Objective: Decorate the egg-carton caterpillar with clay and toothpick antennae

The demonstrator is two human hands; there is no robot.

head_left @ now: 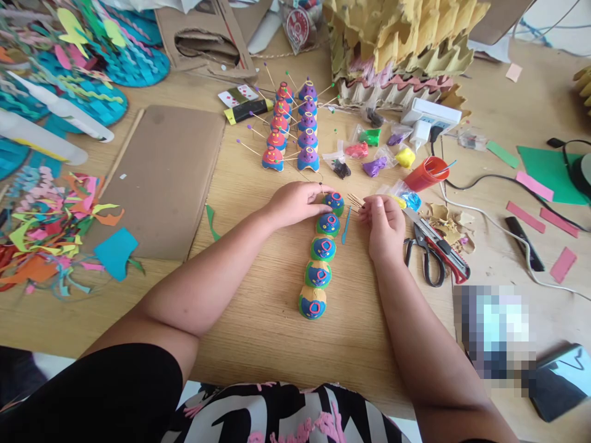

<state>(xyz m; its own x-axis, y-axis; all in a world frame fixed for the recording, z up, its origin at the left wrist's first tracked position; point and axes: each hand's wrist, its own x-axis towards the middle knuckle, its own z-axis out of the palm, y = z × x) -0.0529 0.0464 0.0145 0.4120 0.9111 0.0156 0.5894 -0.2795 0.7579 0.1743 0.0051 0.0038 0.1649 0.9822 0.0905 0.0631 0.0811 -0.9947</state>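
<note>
A row of joined egg-carton cups (pixel 323 248), coloured blue and green with small red rings, lies in front of me like a caterpillar. My left hand (pixel 300 202) grips its far cup, fingers on the left side and thumb below. Several toothpicks (pixel 354 200) stick out from the closed fingers of my right hand (pixel 384 226), just right of that cup. Between the row and this hand lies a thin blue tool (pixel 346 225). Farther back stand a red-and-blue cup row (pixel 277 131) and a purple-and-blue one (pixel 307 130), both with toothpicks poking out sideways.
Right of my right hand are scissors (pixel 427 249), a box cutter (pixel 443 246) and an orange cup (pixel 427 173). Bagged clay (pixel 375 165) lies behind, near a white power adapter (pixel 431 115) and stacked egg trays (pixel 392 55). Leftward lie cardboard (pixel 161 178) and paper scraps (pixel 55 227).
</note>
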